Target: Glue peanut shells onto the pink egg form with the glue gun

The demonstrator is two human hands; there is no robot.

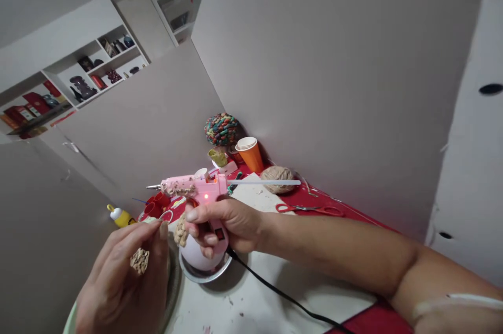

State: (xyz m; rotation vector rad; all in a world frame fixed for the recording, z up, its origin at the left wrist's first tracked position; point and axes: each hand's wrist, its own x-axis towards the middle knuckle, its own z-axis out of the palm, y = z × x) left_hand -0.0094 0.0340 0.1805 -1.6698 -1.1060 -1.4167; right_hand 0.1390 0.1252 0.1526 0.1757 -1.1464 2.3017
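Observation:
My right hand (pixel 218 224) is wrapped round the handle of a pink hot glue gun (pixel 206 190). Its red light glows, its metal nozzle points left, and a long white glue stick sticks out at the back. Tan crusty bits cling to its barrel. My left hand (pixel 121 276) is closed in a pinch below the nozzle; what sits between the fingertips is too small to make out. Tan, shell-like pieces (pixel 139 260) show in the gap of that hand. Behind the gun, a smooth white ball (pixel 196 255) with a tan bumpy patch (pixel 181 232) rests in a metal bowl (pixel 204 277).
A black cord (pixel 271 289) runs from the gun across the white board (pixel 271 266). Red-handled scissors (pixel 310 209), a twine ball (pixel 278 179), orange paper cups (pixel 250 154) and a multicoloured bumpy ball (pixel 221 129) lie towards the wall. Red cups (pixel 155 205) and a yellow bottle (pixel 122 217) stand left.

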